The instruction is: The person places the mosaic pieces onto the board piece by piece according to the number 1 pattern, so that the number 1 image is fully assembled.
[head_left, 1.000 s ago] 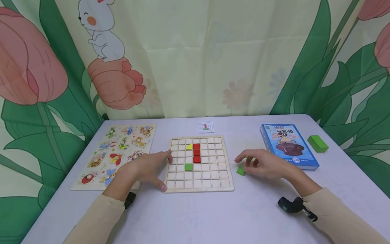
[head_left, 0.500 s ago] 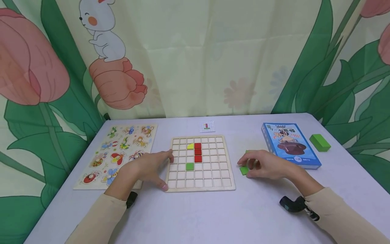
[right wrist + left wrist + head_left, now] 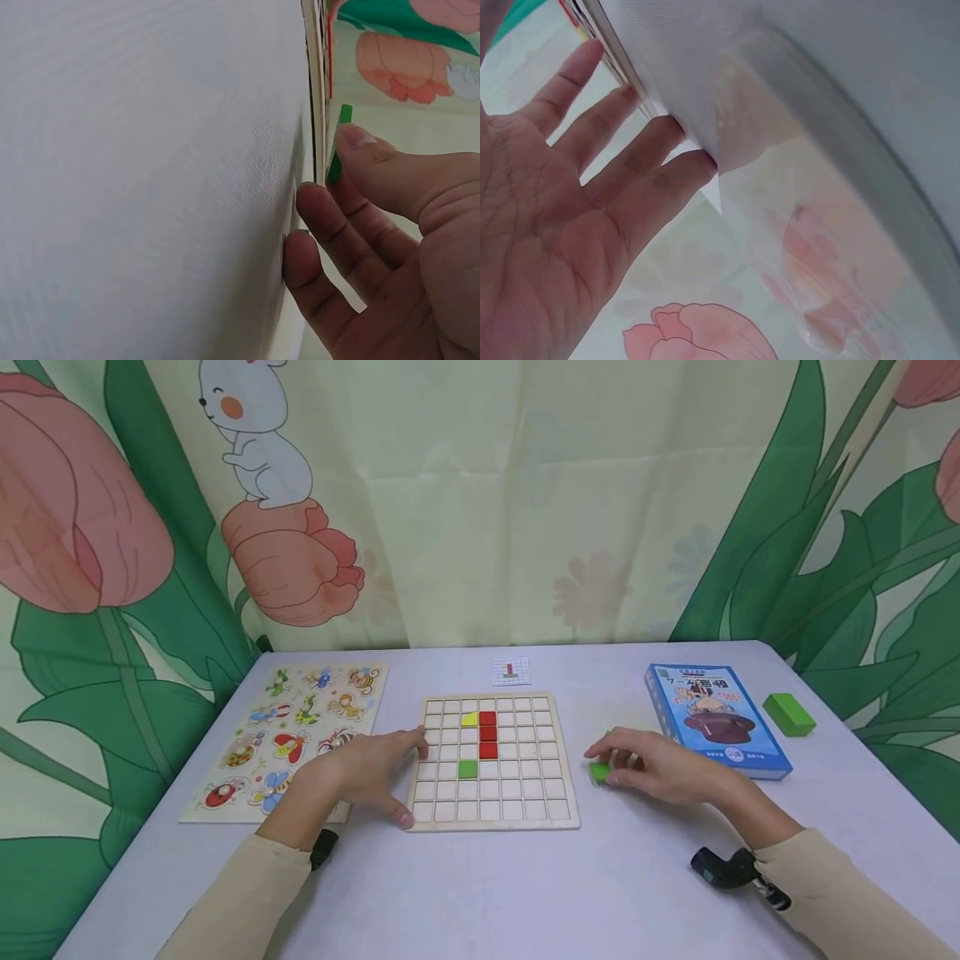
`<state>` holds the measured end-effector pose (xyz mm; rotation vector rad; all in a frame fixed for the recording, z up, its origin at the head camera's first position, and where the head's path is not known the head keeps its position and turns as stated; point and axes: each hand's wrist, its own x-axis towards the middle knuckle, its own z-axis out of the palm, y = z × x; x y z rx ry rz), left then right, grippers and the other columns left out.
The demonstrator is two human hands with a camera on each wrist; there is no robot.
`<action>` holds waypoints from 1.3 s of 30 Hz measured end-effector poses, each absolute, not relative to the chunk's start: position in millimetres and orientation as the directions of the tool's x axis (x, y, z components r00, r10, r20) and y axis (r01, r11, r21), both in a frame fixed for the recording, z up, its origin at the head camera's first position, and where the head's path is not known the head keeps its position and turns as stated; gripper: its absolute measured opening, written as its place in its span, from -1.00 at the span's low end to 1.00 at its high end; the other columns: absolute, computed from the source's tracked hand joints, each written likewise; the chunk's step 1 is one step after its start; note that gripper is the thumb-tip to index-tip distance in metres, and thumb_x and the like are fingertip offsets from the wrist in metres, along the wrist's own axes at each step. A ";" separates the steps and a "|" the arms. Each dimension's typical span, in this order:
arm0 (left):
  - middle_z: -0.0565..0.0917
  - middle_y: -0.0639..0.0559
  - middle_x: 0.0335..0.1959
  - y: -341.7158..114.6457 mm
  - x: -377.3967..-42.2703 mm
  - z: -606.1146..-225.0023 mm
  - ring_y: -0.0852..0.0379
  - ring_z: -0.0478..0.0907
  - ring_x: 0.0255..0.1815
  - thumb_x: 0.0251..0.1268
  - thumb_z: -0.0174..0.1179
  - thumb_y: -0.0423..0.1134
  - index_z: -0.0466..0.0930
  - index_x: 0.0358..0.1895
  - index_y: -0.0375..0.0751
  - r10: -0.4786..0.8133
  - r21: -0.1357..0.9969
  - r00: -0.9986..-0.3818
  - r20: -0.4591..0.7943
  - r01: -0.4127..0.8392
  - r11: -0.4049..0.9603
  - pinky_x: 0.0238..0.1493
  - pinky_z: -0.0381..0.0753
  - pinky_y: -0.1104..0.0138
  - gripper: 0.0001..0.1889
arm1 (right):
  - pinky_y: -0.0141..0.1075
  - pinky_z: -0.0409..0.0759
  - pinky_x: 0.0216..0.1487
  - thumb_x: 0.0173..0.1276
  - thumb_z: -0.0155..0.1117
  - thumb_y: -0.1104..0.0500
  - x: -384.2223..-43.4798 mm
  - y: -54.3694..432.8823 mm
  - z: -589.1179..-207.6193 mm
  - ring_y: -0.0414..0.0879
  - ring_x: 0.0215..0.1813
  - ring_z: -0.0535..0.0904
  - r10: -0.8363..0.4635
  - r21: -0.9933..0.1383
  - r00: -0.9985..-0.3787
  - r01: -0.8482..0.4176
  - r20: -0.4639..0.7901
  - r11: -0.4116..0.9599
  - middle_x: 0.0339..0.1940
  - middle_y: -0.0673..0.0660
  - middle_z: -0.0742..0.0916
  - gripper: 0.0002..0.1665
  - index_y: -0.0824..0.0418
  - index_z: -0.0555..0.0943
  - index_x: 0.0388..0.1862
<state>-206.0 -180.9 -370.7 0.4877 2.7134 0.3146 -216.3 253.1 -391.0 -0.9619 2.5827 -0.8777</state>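
Note:
A wooden grid board (image 3: 520, 814) lies mid-table, bearing a yellow piece (image 3: 469, 720), a column of red squares (image 3: 488, 750) and one green square (image 3: 467, 769). Along its left edge rests my left hand (image 3: 360, 777), thumb at the near corner and fingers farther up. To the right of the board, my right hand (image 3: 663, 767) pinches a green square tile (image 3: 599, 772) between thumb and fingers. The right wrist view shows this tile (image 3: 346, 114) edge-on beside the thumb. Behind that hand, a bit of another green piece (image 3: 610, 732) shows, mostly hidden.
At the left lies an insect picture board (image 3: 217, 817), partly behind the left forearm. A small pattern card (image 3: 511, 672) sits beyond the grid. On the right are a blue box (image 3: 716, 718) and a green block (image 3: 789, 715). A printed curtain (image 3: 450, 527) hangs behind the table.
The right hand's fingers have closed on the green tile, which lay flat on the table and now appears lifted slightly and tilted. My left hand has stayed at the board's edge.

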 end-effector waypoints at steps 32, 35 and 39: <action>0.42 0.06 0.49 -180.4 -206.7 -367.1 0.04 0.51 0.16 -0.39 0.72 0.22 0.41 0.24 0.28 0.380 0.271 -0.869 -0.315 0.302 0.914 0.21 0.52 0.00 -0.05 | -0.26 0.62 -0.04 0.52 0.27 0.24 -224.9 232.0 -376.6 -0.08 0.01 0.62 -0.665 -0.697 -0.724 -0.573 0.184 0.432 0.06 -0.06 0.66 -0.64 0.17 0.57 0.26; 0.42 0.06 0.49 -180.1 -206.1 -366.9 0.05 0.50 0.17 -0.38 0.72 0.20 0.40 0.25 0.29 0.375 0.276 -0.872 -0.316 0.293 0.915 0.21 0.52 0.00 -0.04 | -0.26 0.62 -0.04 0.52 0.28 0.24 -225.5 227.0 -375.2 -0.06 0.02 0.62 -0.663 -0.712 -0.727 -0.561 0.180 0.422 0.07 -0.06 0.66 -0.64 0.17 0.57 0.25; 0.38 0.05 0.53 -180.0 -204.3 -367.9 0.05 0.49 0.22 -0.38 0.73 0.19 0.41 0.24 0.29 0.365 0.287 -0.874 -0.321 0.278 0.917 0.23 0.51 0.00 -0.05 | -0.26 0.62 -0.06 0.52 0.28 0.22 -226.0 220.0 -374.2 -0.04 0.03 0.61 -0.669 -0.731 -0.723 -0.549 0.171 0.406 0.08 -0.06 0.66 -0.64 0.12 0.58 0.26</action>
